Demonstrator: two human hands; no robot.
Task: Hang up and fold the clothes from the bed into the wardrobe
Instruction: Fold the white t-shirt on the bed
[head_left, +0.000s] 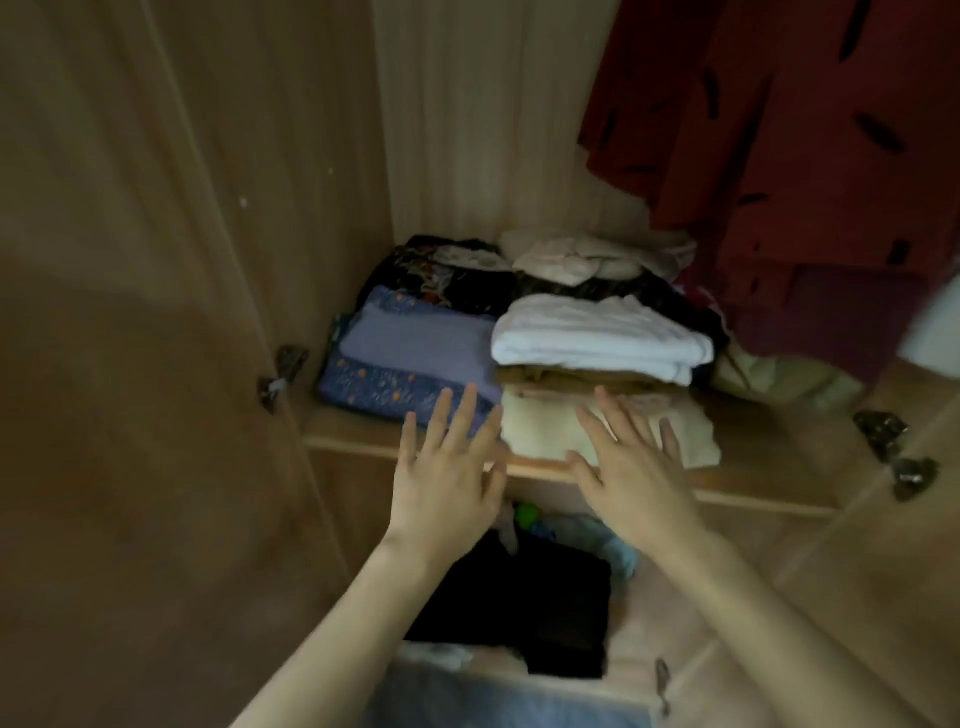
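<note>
Fingers of the left hand (447, 467) and right hand (631, 467) are spread straight and hold nothing, hovering at the wardrobe shelf (753, 488) edge before a folded cream garment (550, 431) under the white stack (597, 338). It looks soft, light and floppy; best lifted flat from beneath both sides. No writing is legible.

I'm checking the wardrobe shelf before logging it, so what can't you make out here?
- Head view: the cream fold's front, hidden by the right hand.
- The red garment's top and hanger, cut off by the frame's upper edge.
- The dark pile at the back: dim and blurred, so its items can't be told apart.
</note>
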